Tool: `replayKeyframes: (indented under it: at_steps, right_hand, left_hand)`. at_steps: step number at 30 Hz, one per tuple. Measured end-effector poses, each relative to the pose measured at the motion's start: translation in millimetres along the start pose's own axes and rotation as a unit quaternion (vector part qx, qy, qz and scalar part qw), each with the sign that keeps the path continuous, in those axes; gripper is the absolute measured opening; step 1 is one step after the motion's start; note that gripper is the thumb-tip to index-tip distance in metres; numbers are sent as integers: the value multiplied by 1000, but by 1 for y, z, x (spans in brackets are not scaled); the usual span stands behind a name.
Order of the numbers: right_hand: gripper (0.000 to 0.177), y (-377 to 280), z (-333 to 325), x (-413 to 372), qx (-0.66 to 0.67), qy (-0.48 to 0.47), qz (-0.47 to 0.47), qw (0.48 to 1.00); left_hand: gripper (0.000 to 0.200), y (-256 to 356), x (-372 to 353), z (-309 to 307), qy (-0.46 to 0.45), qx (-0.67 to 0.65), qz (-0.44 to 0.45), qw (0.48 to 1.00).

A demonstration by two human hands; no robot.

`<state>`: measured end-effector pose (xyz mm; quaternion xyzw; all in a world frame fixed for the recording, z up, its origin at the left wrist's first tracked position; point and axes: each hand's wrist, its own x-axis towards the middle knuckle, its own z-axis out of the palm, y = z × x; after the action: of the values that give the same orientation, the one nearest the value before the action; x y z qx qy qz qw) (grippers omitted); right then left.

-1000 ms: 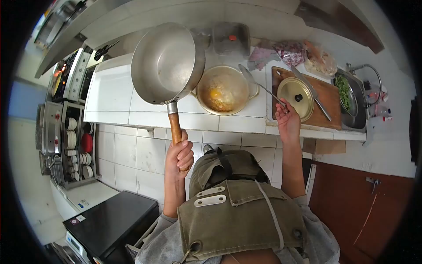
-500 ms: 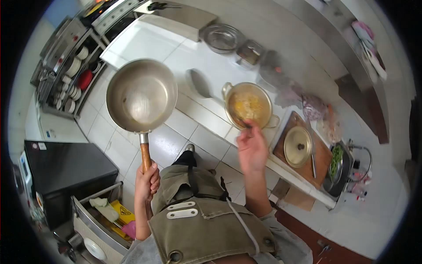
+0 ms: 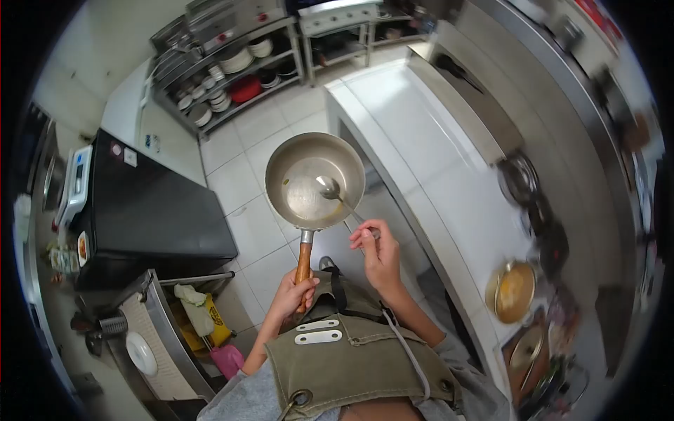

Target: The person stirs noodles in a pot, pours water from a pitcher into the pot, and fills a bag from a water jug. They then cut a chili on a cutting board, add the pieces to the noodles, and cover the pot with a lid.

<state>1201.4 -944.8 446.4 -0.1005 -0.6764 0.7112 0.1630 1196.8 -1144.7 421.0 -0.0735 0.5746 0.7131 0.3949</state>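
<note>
My left hand (image 3: 298, 291) is wrapped round the wooden handle of a metal saucepan (image 3: 316, 165), held out over the floor. Only small specks and a little residue show inside the pan. My right hand (image 3: 378, 256) grips the handle of a metal ladle (image 3: 328, 187), whose bowl is over the inside of the pan; whether it touches the bottom I cannot tell. On the white counter at the right stands a two-handled pot (image 3: 514, 292) of yellowish food.
A white counter (image 3: 449, 182) runs down the right side, with a cutting board and lid (image 3: 526, 346) at its lower end. At the left are a black cabinet (image 3: 158, 203) and a cart (image 3: 144, 309). Shelves of dishes (image 3: 246, 90) stand behind.
The view has turned left, so the counter and pot now appear farther right. My right hand has left the pot and brought the ladle to the saucepan, which my left hand still holds.
</note>
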Motion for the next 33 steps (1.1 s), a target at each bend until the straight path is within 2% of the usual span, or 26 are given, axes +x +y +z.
replayKeyframes:
  at_steps: [1,3,7,12,17,20,23,25,27,33]
  right_hand:
    - [11,2,13,16,0,-21,-3,1000]
    - [10,6,42,48,-30,-30,-20,999]
    - [11,10,87,107,-28,-60,-18,998]
    - [17,17,124,182,-56,-86,-50,993]
    - [22,42,150,276,10,-75,-48,996]
    - [21,48,166,343,55,-66,-54,995]
    - [21,36,174,414,22,-64,-60,996]
    - [20,33,175,461,32,-52,-75,995]
    - [20,33,174,502,31,-10,-89,995]
    - [21,39,173,612,27,88,-80,993]
  left_hand:
    - [15,11,10,-13,14,-12,11,1000]
    - [14,39,28,-41,31,49,56,997]
    - [14,79,59,-81,90,94,79,988]
    - [15,120,104,-119,103,66,117,986]
    - [14,167,165,-141,94,14,93,991]
    - [14,211,208,-154,95,26,78,992]
    - [14,268,254,-162,95,28,66,993]
    - [14,306,288,-170,86,46,76,992]
    - [13,344,316,-175,108,127,64,984]
    - [12,441,418,-199,87,204,71,973]
